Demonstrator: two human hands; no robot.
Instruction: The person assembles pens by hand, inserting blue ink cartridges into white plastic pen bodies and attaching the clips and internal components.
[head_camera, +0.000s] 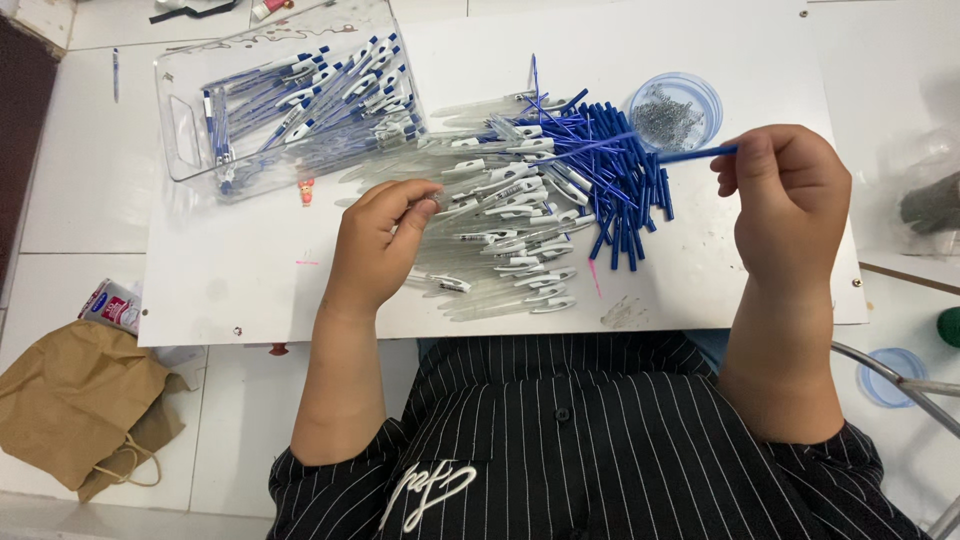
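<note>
My right hand (790, 195) pinches a thin blue pen refill (690, 155) that points left over the pile. My left hand (385, 240) is closed on a small clear part at its fingertips, at the left edge of a heap of clear pen barrels (500, 250). A heap of blue pen pieces (620, 190) lies between my hands on the white board (250, 270). A clear plastic bin (290, 100) at the back left holds several assembled blue and white pens.
A small blue round tub of metal springs (675, 110) stands behind the blue heap. A brown paper bag (80, 400) and a small carton (110, 305) lie on the floor at the left. A metal chair frame (900, 380) is at the right.
</note>
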